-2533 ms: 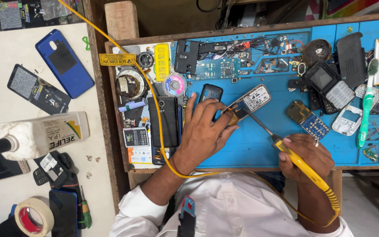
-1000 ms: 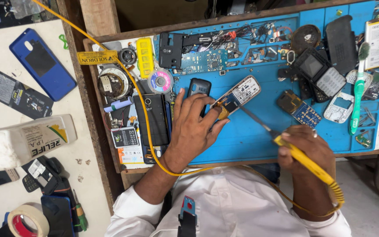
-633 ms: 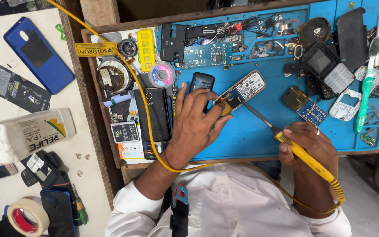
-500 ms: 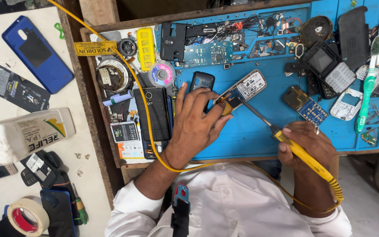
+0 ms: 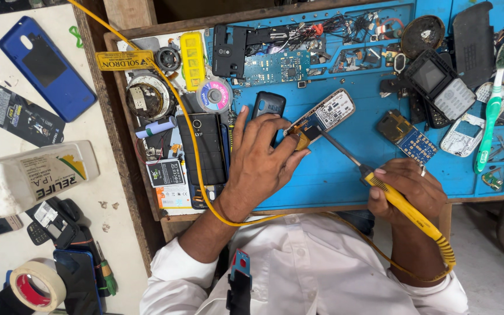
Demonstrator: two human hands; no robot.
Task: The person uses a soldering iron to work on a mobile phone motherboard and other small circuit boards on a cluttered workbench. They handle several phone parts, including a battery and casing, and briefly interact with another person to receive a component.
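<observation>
Two hands at work over an opened phone on a blue repair mat

Nearest, the right hand (image 5: 409, 189) is closed around a yellow soldering iron (image 5: 403, 207), its thin tip slanting up-left to the opened phone (image 5: 325, 116). The left hand (image 5: 261, 160) lies spread on the blue mat (image 5: 333, 175), fingers loosely apart, fingertips pinning the phone's lower end where the tip meets it. Beyond, a solder wick spool (image 5: 214, 96), a green circuit board (image 5: 278, 67), and at the far right a green toothbrush (image 5: 491, 114)
</observation>
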